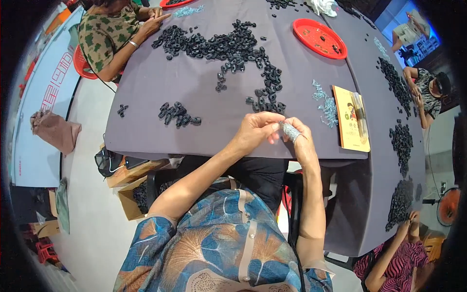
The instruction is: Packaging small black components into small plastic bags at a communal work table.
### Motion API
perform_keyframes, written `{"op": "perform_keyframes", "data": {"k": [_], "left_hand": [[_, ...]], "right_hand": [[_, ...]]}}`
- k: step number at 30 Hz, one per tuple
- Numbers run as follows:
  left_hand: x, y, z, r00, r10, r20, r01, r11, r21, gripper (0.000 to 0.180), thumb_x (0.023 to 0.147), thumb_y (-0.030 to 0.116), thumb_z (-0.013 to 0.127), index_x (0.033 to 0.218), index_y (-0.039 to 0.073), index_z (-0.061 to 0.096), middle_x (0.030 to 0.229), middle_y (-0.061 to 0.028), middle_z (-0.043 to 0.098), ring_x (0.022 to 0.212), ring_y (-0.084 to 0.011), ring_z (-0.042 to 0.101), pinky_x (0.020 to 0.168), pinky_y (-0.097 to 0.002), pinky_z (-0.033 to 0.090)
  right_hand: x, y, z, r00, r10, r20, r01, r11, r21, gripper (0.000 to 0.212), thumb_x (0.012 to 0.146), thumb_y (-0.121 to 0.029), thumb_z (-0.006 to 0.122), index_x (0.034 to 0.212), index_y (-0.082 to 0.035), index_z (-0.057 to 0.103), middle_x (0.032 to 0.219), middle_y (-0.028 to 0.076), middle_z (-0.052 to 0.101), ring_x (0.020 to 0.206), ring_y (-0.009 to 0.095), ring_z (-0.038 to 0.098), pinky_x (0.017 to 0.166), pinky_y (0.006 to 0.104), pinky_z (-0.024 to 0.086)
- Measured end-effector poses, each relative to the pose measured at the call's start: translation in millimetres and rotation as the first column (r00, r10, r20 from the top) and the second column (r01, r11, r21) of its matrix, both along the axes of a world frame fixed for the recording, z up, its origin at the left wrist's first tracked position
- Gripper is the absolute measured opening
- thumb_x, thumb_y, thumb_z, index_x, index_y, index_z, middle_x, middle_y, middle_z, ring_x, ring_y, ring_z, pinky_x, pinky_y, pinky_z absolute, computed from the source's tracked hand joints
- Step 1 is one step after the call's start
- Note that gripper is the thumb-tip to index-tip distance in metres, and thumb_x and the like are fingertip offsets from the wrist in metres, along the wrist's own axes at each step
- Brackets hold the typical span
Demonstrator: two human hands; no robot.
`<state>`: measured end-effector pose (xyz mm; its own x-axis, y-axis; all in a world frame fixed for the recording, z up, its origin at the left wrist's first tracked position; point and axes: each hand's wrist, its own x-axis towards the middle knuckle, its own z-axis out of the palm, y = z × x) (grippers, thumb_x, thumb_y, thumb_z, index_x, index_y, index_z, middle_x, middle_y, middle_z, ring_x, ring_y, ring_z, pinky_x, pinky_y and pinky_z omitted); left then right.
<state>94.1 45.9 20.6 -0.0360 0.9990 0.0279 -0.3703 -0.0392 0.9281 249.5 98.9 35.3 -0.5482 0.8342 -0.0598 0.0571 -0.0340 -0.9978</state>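
My left hand [254,132] and my right hand [302,141] meet above the table's front edge, fingertips pinched together. Whatever sits between them is too small and too covered to make out. A grey speckled wrap [291,132] goes round a finger of my right hand. Just beyond the hands lies the near end of a trail of small black oval pieces [265,103]. A separate cluster of the same pieces [177,114] is to the left of my left hand. Tiny silvery-blue pieces [329,109] lie scattered right of my right hand, beside a yellow booklet [351,119].
A red round tray [320,39] with a few dark bits stands at the far right of the grey-covered table [214,138]. A large heap of black pieces [209,44] spreads across the middle. Other people sit at the left and right sides. An open cardboard box [127,202] is on the floor.
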Motion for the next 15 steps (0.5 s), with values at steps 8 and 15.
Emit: {"op": "perform_keyframes", "data": {"k": [8, 15], "left_hand": [[-0.7, 0.3, -1.1, 1.0, 0.026, 0.016, -0.025, 0.999, -0.038, 0.023, 0.08, 0.002, 0.065, 0.103, 0.002, 0.064, 0.085, -0.0043, 0.065, 0.061, -0.0076, 0.056, 0.051, -0.0204, 0.045], [-7.0, -1.7, -2.8, 0.992, 0.004, 0.126, 0.017, 0.987, -0.161, 0.018, 0.077, 0.001, 0.068, 0.095, 0.002, 0.064, 0.081, -0.0054, 0.064, 0.057, -0.0089, 0.055, 0.049, -0.0197, 0.044]], "right_hand": [[-1.8, -0.6, -2.5, 1.0, 0.002, 0.026, -0.003, 0.999, 0.04, 0.013, 0.088, -0.016, 0.054, 0.086, -0.004, 0.059, 0.07, -0.003, 0.053, 0.064, 0.006, 0.046, 0.058, 0.0221, 0.038], [-2.3, -2.2, -5.6, 0.999, 0.038, 0.018, -0.039, 0.999, 0.025, 0.013, 0.088, -0.016, 0.054, 0.087, -0.004, 0.06, 0.069, -0.004, 0.052, 0.063, 0.006, 0.045, 0.057, 0.0216, 0.038]]}}
